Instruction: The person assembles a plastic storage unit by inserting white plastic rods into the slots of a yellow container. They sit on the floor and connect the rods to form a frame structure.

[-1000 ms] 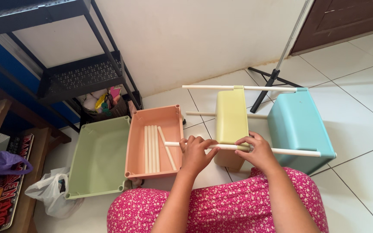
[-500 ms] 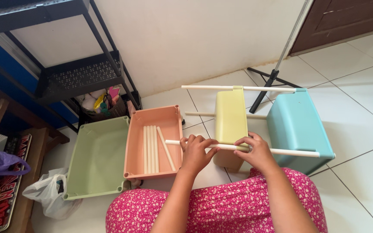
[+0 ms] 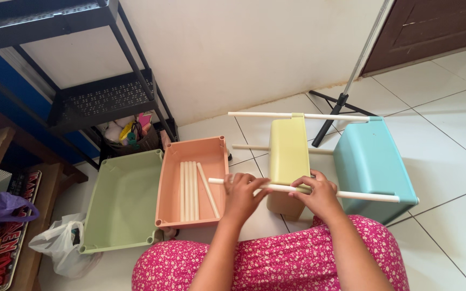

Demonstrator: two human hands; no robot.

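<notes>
My left hand (image 3: 241, 197) and my right hand (image 3: 317, 196) both grip a long white rod (image 3: 362, 195) that runs through the near corner of a yellow tray (image 3: 288, 156) standing on edge and on into a blue tray (image 3: 371, 164). Two more white rods (image 3: 254, 115) join the same two trays farther back. Left of my hands a pink tray (image 3: 169, 183) lies flat on the floor with several loose white rods (image 3: 189, 189) inside it.
A light green tray (image 3: 121, 199) sits beside the pink one. A black metal shelf rack (image 3: 101, 97) stands at the back left against the white wall. A black tripod stand (image 3: 341, 99) rises behind the trays. A white plastic bag (image 3: 55, 242) lies at lower left.
Both hands stay on the near rod. The whole scene sits slightly lower in view, from a small head movement.
</notes>
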